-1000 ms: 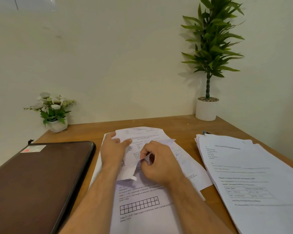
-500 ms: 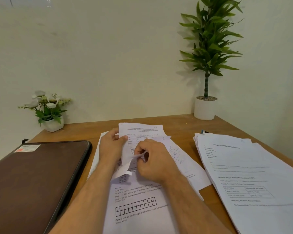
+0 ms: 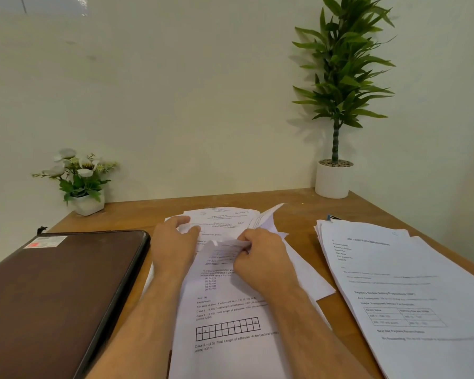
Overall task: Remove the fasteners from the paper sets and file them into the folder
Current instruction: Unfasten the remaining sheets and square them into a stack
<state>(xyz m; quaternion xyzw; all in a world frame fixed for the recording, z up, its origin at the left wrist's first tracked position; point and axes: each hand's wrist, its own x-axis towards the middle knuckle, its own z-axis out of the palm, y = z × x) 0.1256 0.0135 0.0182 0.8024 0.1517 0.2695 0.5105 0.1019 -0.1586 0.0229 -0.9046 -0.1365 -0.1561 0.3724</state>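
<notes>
A set of printed white sheets [image 3: 225, 310] lies in the middle of the wooden table [image 3: 293, 203], with more loose sheets fanned under and behind it. My left hand [image 3: 173, 247] rests on the set's upper left part, thumb and fingers spread on the paper. My right hand [image 3: 260, 258] pinches a folded-back top corner of a sheet between thumb and fingers. No fastener is visible; the fingers hide that spot. A closed dark brown folder [image 3: 58, 296] lies flat at the left.
A thick stack of printed papers [image 3: 400, 291] covers the table's right side, a small dark clip [image 3: 331, 217] at its far corner. A small white flower pot [image 3: 86, 203] stands back left, a tall potted plant [image 3: 333, 179] back right. The wall is close behind.
My right hand has peeled the sheet's corner further back and up, and a page edge now stands raised behind it. My left hand has shifted slightly on the top sheets.
</notes>
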